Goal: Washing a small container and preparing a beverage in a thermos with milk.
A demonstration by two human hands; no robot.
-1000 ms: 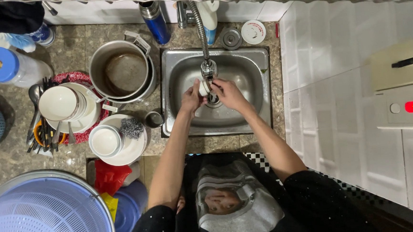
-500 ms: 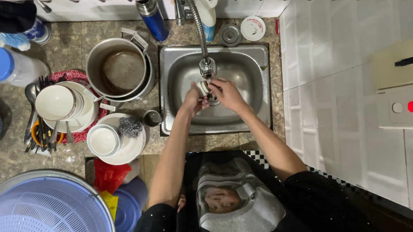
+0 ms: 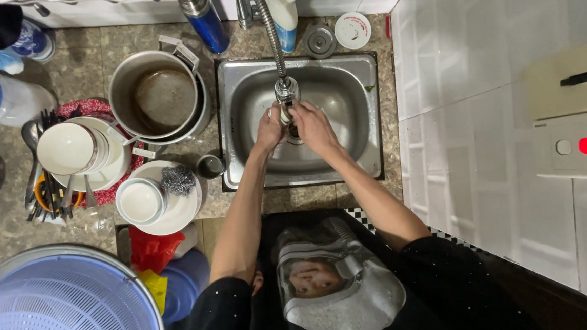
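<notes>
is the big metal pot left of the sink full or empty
Empty, it seems: the big metal pot stands upright, and its brownish, stained bottom shows plainly with no food or utensils in it. A thin film of water cannot be ruled out.

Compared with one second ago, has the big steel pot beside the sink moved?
No. The big steel pot sits on the counter against the left wall of the sink, same as before. Both hands are under the faucet head.
</notes>
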